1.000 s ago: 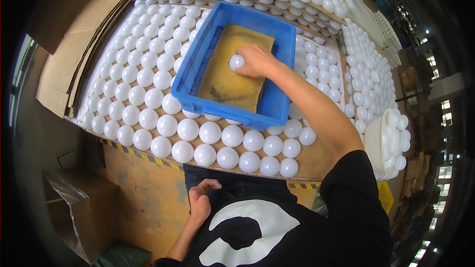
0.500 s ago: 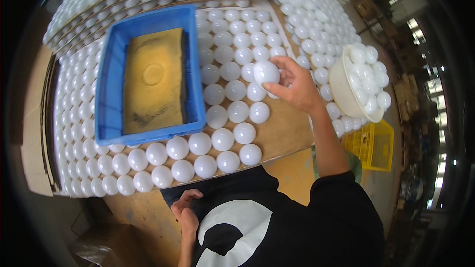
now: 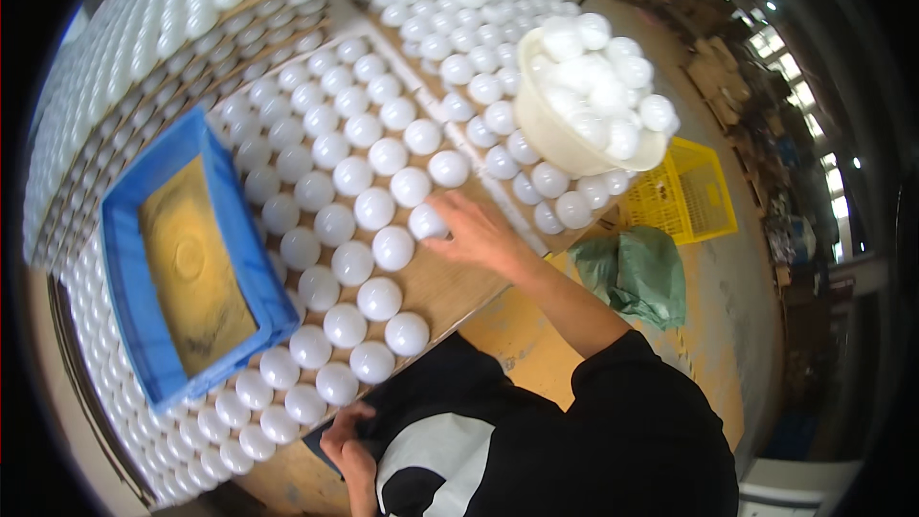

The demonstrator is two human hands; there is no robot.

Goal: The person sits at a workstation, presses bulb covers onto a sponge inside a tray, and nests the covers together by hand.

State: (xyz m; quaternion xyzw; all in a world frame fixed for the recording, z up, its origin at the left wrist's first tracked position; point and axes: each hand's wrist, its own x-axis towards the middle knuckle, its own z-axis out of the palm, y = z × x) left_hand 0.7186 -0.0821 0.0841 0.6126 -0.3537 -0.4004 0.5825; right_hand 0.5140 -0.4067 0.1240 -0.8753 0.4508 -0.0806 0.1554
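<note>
My right hand (image 3: 469, 232) is closed on a white globe-shaped bulb cover (image 3: 427, 221), at the right end of a row on the brown board (image 3: 450, 278). Fingers and thumb reach round its right side. Rows of similar covers stand to the left, with one cover (image 3: 392, 248) close to the held one. Down by the table's front edge, against my dark clothes, my left hand (image 3: 350, 442) is loosely curled with its fingers a little apart. Nothing shows in it.
A blue bin (image 3: 280, 311) with a yellow dusty block (image 3: 191, 258) stands among the covers at left. A cream tub (image 3: 546, 134) heaped with covers is at right. Beyond it are a yellow crate (image 3: 704, 191) and a green bag (image 3: 637, 278). Stacked boards of covers rise at far left.
My right hand has brought the bulb cover down from above the rows to the board. The view has turned, so the bin and tub appear farther left. My left hand stays low.
</note>
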